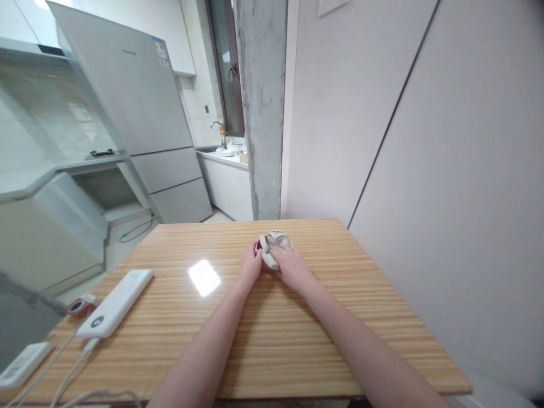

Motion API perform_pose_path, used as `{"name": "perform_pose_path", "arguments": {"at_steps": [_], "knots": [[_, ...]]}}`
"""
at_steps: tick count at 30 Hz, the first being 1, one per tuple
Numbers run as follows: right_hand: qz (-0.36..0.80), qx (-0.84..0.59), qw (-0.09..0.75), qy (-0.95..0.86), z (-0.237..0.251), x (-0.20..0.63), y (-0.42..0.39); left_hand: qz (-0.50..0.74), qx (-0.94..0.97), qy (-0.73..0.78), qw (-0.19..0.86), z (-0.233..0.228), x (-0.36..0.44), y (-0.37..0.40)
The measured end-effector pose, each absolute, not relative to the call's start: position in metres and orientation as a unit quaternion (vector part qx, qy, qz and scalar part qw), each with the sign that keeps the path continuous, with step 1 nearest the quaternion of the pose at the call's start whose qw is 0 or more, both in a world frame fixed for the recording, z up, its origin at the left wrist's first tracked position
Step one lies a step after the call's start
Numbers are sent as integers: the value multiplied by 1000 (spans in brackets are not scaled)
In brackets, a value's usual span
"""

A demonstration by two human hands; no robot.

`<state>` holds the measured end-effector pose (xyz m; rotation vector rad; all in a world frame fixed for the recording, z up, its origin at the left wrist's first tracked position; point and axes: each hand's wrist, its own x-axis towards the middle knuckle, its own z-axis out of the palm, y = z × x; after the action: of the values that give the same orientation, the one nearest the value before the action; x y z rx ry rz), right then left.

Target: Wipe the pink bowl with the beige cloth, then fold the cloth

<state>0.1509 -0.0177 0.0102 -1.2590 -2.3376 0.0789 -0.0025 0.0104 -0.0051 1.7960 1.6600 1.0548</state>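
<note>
Near the far middle of the wooden table [204, 328], both hands are together around a crumpled off-white cloth [268, 258]. A small red object [257, 245] with a dark opening shows at the cloth's left side; most of it is hidden, so its kind is unclear. My left hand [250, 263] is closed around the left edge of the red object, its thumb near the cloth. With curled fingers, my right hand [291, 265] grips the cloth from the right and presses into its folds.
At the table's left lie a white power bank [121, 300] with cables, a white power strip [25, 362] and a reddish round item [79, 307]. Beyond stand a grey fridge [127, 102], a concrete pillar [264, 113] and a sink counter [225, 178]. A pale wall [446, 198] runs along the right.
</note>
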Motion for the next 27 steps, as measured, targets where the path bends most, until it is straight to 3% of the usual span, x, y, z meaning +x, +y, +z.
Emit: {"name": "perform_pose_path", "arguments": {"at_steps": [5,10,16,22,27], "knots": [[24,-473,206,-856,13,154,-19,502,645,530,225,-7,5,6],[41,-494,191,-847,8,151,-20,587,505,511,373,-7,18,0],[55,-496,251,-829,-1,142,-21,592,414,514,462,-10,29,-5],[109,-422,315,-843,-1,139,-15,579,523,544,309,12,15,-13],[93,-413,269,-865,6,144,-13,530,610,532,252,19,2,-12]]}}
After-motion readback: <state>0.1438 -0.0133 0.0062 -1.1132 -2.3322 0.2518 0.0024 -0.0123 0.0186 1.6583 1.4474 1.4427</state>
